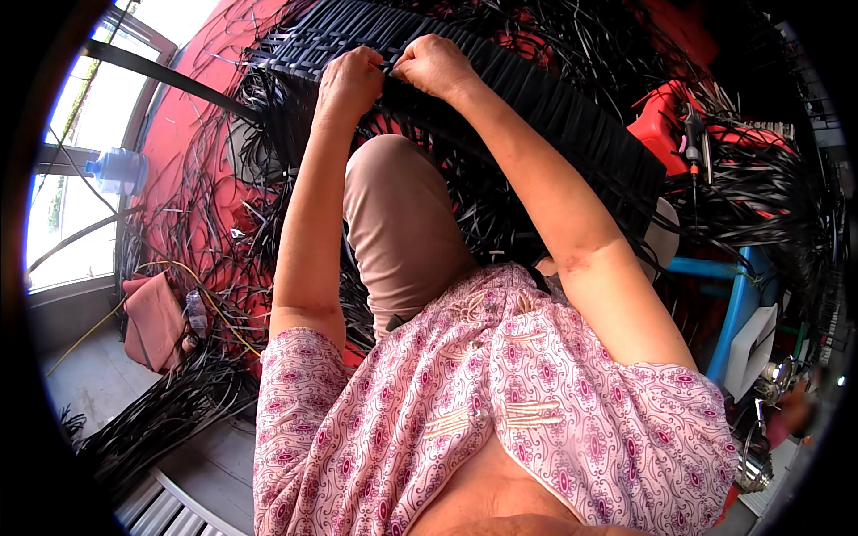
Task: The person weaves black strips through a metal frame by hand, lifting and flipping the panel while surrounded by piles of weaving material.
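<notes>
A black woven panel [554,103] of flat strips stretches across the far side in front of me, over my raised knee. At its near edge, towards the left end, my left hand [351,82] is closed, fingers curled round a black strip. Close to its right, my right hand [435,67] pinches at the same edge, also on a black strip. A small gap parts the two hands. The fingertips are partly hidden behind the knuckles, so I cannot make out exactly how the strip runs between them.
Loose black strips [206,205] tangle over the red floor [170,143]. To the right lie a red container [660,116], a tool with an orange band [693,143], and a blue frame [740,295]. A clear blue bottle [119,170] stands by the window at left.
</notes>
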{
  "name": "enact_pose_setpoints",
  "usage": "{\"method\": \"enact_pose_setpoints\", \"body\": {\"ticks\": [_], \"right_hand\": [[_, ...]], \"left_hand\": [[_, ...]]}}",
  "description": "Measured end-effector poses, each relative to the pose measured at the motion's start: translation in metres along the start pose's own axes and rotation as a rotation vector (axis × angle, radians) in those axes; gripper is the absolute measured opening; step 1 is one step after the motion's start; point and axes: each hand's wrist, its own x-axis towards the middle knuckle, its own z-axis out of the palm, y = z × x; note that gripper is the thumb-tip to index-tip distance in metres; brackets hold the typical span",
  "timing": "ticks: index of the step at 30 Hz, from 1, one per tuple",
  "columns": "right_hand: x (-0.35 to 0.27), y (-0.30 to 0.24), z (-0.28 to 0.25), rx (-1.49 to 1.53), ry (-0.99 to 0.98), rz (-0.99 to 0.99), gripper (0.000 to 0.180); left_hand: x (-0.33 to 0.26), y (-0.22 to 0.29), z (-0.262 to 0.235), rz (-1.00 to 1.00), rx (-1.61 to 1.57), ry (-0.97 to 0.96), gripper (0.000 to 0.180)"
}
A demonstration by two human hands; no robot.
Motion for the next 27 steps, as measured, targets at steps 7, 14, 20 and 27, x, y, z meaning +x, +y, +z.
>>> {"method": "enact_pose_setpoints", "body": {"ticks": [7, 14, 20, 27], "right_hand": [[-0.005, 0.000, 0.004, -0.031, 0.082, -0.044, 0.013], [-0.009, -0.016, 0.008, -0.103, 0.164, -0.156, 0.022], [0.000, -0.019, 0.006, 0.061, 0.168, -0.105, 0.025], [0.000, -0.016, -0.001, 0.055, 0.078, -0.106, 0.020]], "left_hand": [[-0.004, 0.005, -0.003, -0.144, -0.269, -0.069, 0.038], [0.005, -0.012, -0.011, -0.140, -0.481, 0.020, 0.036], [0.035, -0.025, -0.032, -0.054, -0.330, 0.158, 0.030], [0.035, -0.042, -0.035, 0.053, -0.360, -0.033, 0.021]]}}
